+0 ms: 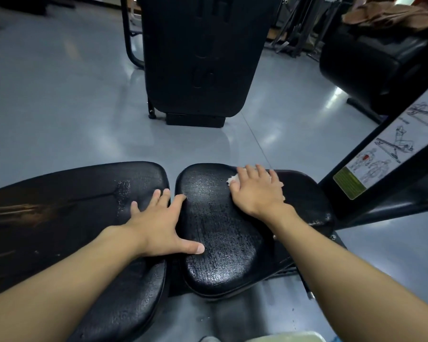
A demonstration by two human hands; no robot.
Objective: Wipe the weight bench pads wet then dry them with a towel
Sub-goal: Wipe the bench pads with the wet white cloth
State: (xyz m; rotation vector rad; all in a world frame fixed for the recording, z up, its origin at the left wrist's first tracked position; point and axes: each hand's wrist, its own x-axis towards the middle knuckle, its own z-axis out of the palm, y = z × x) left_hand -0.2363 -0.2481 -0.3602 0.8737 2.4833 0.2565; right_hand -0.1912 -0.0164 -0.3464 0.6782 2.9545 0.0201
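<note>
Left hand: my left hand (158, 223) lies flat with its fingers spread and holds nothing. It bridges the gap between the two pads, with the thumb on the seat pad's left edge and the fingers on the back pad's right edge.
Right hand: my right hand (255, 191) rests palm-down on the cloth. The fingers are nearly straight and press on it rather than curling round it.
Cloth: the cloth (233, 179) is small and white, and most of it is hidden under my right palm. It sits at the far right corner of the seat pad, with a bit showing at the hand's left side.
Seat pad: the seat pad (223, 243) is black textured vinyl and glistens over most of its top. I judge it wet.
Back pad: the back pad (72, 206) is the long one to the left. It has a streak of droplets near its right end, and its far left is blurred.
Stage: I judge this to be the wet wipe, with drying not yet begun.
Cloth handling: it looks soft, limp and light, and is likely damp. It should bunch or skate on slick vinyl, so I would keep the palm over its middle and pin its leading edge with the fingertips.
Pad handling: the pads are probably firm cushions with some give, fixed to the bench. Wet vinyl is slippery, so my bracing left hand could slide.
Dry towel: brown fabric (391, 14) is heaped on another bench (371, 60) at far right. I cannot tell whether it is the towel.
</note>
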